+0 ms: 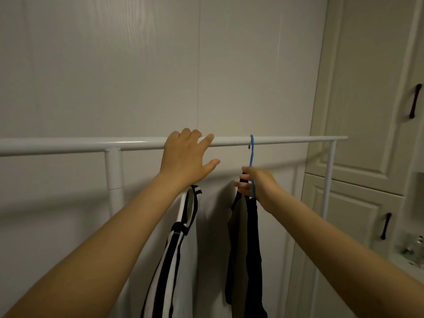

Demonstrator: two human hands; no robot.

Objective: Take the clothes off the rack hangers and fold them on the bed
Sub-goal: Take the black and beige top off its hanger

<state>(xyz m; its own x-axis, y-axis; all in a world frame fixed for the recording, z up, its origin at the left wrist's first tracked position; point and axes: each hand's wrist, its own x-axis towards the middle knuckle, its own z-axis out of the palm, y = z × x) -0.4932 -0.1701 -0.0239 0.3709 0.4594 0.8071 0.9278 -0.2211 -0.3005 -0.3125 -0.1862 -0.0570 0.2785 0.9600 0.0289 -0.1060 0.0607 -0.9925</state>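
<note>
Before a white wall, left hand (183,157) rests spread on the rack rail (286,141); right hand (259,184) grips the blue hanger (252,152).

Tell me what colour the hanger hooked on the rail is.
Blue; the hanger shows clearly in the head view, its hook over the white rail.

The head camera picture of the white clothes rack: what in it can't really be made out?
All in the head view:
- Black-and-white striped garment: its hanger is hidden behind the left hand and forearm; its bottom is cut off by the lower edge.
- Dark black-and-olive garment: its type is unclear, and the blue plastic hanger shows edge-on only.
- Right hand: fingers partly hidden in the cloth.
- White metal rack rail: runs off the left edge.
- Bed: not in view.
</note>
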